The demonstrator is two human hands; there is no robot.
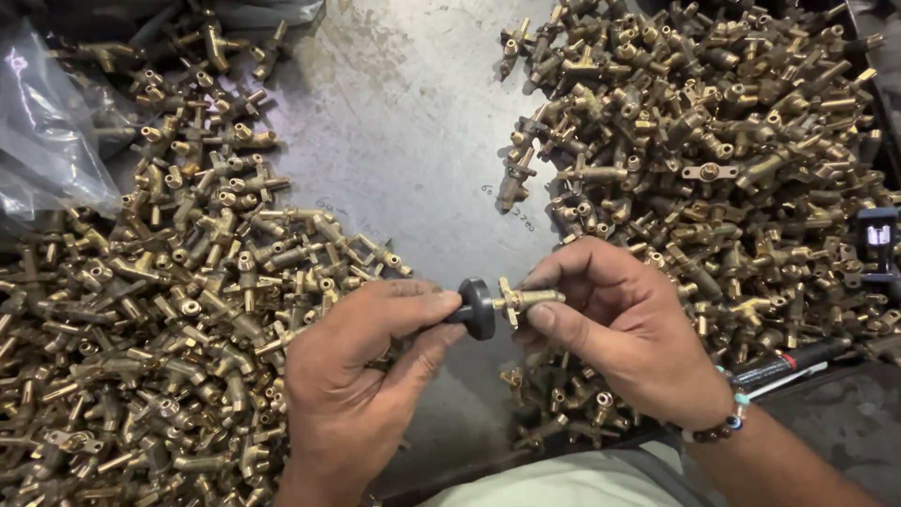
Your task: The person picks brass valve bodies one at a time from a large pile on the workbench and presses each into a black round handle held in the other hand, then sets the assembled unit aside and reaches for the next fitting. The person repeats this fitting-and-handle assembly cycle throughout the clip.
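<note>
Two big heaps of small brass valve parts lie on a grey metal table [413, 141]. The heap on the right [713, 160] is the largest and spreads from the top edge down toward the near edge of the table. The heap on the left [160, 310] is nearly as big and runs from the top corner to the bottom of the picture. A bare strip of table lies between the two heaps.

A clear plastic bag [42, 141] sits at the far left, touching the left heap.

The left hand [361, 376] comes up from the bottom. Its thumb and fingers are pressed together on a round black knob [477, 308]. The right hand [615, 324] comes in from the lower right, with a bead bracelet [727, 422] on its wrist. Its thumb and fingers pinch one brass valve part [527, 300] by its thin stem. The knob and the brass part touch end to end, held up in the air between the two hands, above the bare strip of table.

A black pen with a red band [793, 361] lies on the table just past the right wrist, at the edge of the right heap. A small dark blue object [878, 242] sits at the far right edge; what it is cannot be told.
</note>
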